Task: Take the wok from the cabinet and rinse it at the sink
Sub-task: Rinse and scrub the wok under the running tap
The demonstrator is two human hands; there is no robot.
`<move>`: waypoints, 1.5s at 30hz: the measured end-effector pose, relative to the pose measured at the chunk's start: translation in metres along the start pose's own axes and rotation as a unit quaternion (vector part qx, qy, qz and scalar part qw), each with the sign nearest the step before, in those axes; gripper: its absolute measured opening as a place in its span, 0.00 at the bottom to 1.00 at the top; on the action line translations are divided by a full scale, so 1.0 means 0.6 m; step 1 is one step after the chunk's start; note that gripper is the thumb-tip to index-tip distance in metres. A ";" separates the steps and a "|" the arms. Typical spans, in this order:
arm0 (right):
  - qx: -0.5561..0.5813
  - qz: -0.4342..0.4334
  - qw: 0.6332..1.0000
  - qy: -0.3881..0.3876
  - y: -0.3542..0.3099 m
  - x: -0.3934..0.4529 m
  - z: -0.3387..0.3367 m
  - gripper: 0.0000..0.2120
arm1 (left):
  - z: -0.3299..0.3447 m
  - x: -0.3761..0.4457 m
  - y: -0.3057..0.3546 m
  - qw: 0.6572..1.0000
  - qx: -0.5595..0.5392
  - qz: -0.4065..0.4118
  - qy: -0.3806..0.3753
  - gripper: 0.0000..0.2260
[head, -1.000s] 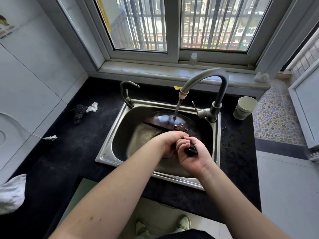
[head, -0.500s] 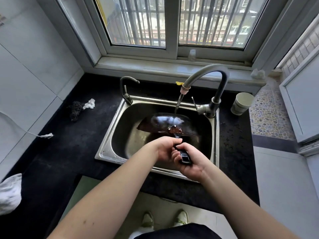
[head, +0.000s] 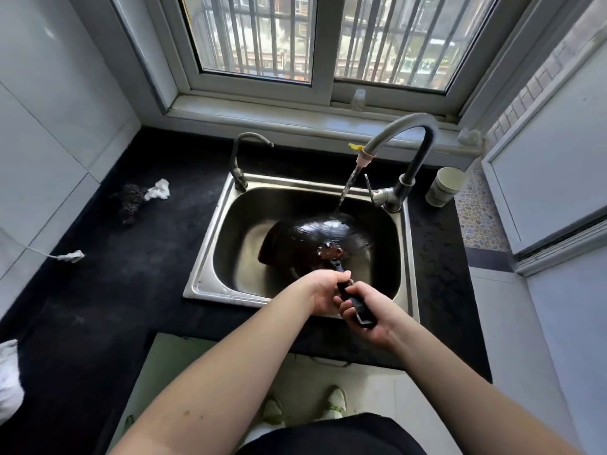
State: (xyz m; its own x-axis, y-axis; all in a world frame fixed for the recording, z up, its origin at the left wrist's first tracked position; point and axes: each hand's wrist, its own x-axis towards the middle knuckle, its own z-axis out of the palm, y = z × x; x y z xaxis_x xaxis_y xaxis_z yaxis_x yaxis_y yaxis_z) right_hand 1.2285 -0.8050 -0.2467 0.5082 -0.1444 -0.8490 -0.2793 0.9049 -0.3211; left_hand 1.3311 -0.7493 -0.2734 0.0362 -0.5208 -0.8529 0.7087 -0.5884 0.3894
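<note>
We note both hands gripping the wok (head: 315, 238) handle: left hand (head: 323, 292) forward, right hand (head: 368, 315) behind. Wok tilted in sink (head: 210, 257); tap (head: 404, 142) water strikes it.

Both forearms are bare, with no sleeves, watch or rings showing on the left hand (head: 325, 290) or the right hand (head: 368, 310). Below them shows a dark garment (head: 328, 435), and the feet wear pale shoes (head: 335, 405) with greenish trim.

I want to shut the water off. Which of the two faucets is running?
The tall gooseneck faucet at the sink's right back corner; water streams onto the wok. The small left faucet is dry.
</note>
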 end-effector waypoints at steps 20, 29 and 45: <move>-0.304 -0.104 0.933 0.163 0.130 0.022 -0.001 0.03 | -0.022 0.035 -0.067 0.998 0.036 -0.026 0.035 0.13; -0.351 -0.161 0.904 0.186 0.191 0.012 -0.037 0.05 | -0.012 0.060 -0.126 0.996 -0.065 0.004 0.060 0.09; -0.405 -0.200 0.884 0.123 0.178 -0.003 -0.161 0.04 | 0.082 0.070 -0.160 0.984 -0.130 0.038 0.120 0.14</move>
State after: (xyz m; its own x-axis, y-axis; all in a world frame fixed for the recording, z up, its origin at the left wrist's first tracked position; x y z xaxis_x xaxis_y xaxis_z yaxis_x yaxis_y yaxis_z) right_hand 1.1192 -0.7470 -0.3202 0.5335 -0.5602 -0.6337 -0.6604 0.1924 -0.7259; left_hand 1.2298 -0.7451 -0.3295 0.2388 -0.3784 -0.8943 0.8522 -0.3597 0.3798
